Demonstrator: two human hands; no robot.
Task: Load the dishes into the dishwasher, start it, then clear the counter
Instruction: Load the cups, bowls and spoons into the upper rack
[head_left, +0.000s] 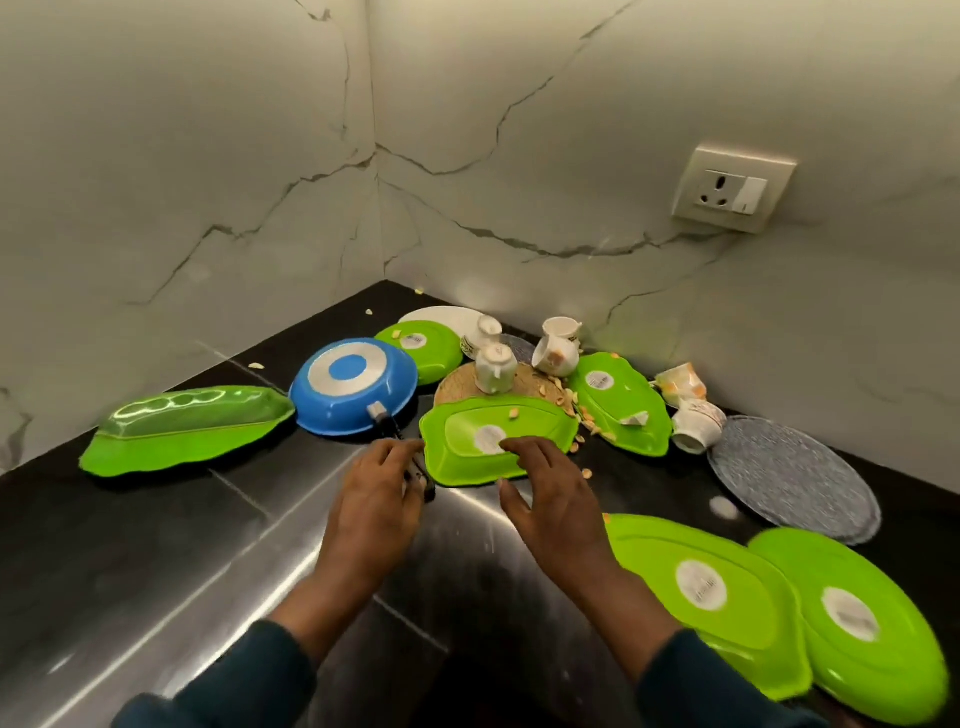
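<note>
from the head view, the green leaf-shaped dish (493, 441) sits upside down on the black table (156, 519), just in front of a woven mat (457, 384). glossy plastic with a white round sticker on its base, print too blurry to read. right hand (550, 499) rests on it, fingers (524, 447) loosely spread over the sticker. left hand (374, 514) has fingers curled around the black handle of the flipped blue pan (353, 387).
</note>
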